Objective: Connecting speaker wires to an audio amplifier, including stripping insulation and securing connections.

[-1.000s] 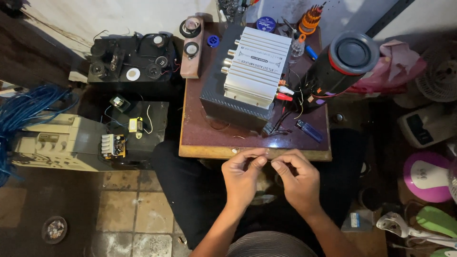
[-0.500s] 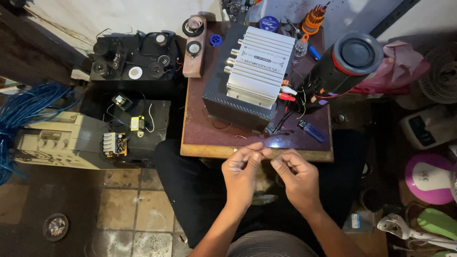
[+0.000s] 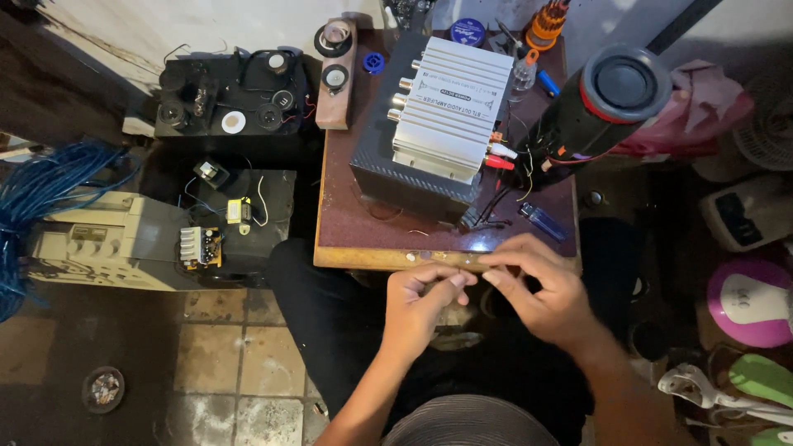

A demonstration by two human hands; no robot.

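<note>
Left hand: your left hand (image 3: 421, 310) hangs just off the table's near edge, thumb and forefinger pinched nearly shut toward the right hand; whatever they grip is too small to make out.
Right hand: your right hand (image 3: 541, 289) meets it fingertip to fingertip, fingers curled and pinched too; you appear to hold something fine, perhaps a thin wire, but I cannot tell.
Where the work is: the pinch sits just in front of the near edge of the small maroon-topped wooden table (image 3: 363, 239), near its middle, over your lap.
Doing it well: rest your wrists against the table edge, keep the fingertips close together, and bring the work up where light falls on it; I judge small, slow twists safest for anything this fine.
Amplifier: the silver and black ribbed metal amplifier box (image 3: 442, 124) fills the table's middle, with a strip of dark print along its top and red and white plugs at its right side.
Lighter: a translucent blue lighter (image 3: 543, 220) lies near the near right corner.
Speaker: a black cylindrical speaker with a red ring (image 3: 603, 103) lies at the right edge.
Tin: a round blue tin with a pale label (image 3: 467, 31) sits at the far edge.
</note>
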